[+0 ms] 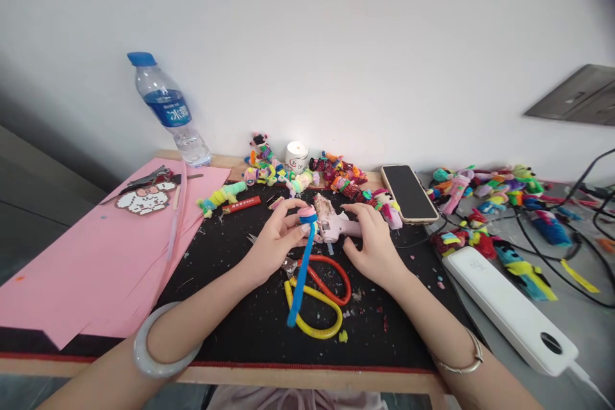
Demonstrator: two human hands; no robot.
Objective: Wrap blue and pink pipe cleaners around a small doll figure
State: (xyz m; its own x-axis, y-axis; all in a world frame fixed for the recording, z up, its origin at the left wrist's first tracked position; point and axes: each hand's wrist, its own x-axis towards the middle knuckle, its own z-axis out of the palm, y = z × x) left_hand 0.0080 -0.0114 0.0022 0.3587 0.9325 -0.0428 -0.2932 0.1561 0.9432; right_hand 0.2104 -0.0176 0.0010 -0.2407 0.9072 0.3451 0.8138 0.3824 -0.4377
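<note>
My left hand holds a small pink and blue coiled piece at its fingertips, with a long blue fuzzy pipe cleaner hanging down from it. My right hand grips a pink glue gun lying on the black mat, its nozzle close to the coiled piece. Under the hands lie two pairs of scissors, one with red handles and one with yellow handles.
Pink paper sheets lie at left, with a tilted water bottle behind. Several colourful pipe-cleaner figures, a lit candle and a phone stand at the back. A white power strip, cables and more figures are at right.
</note>
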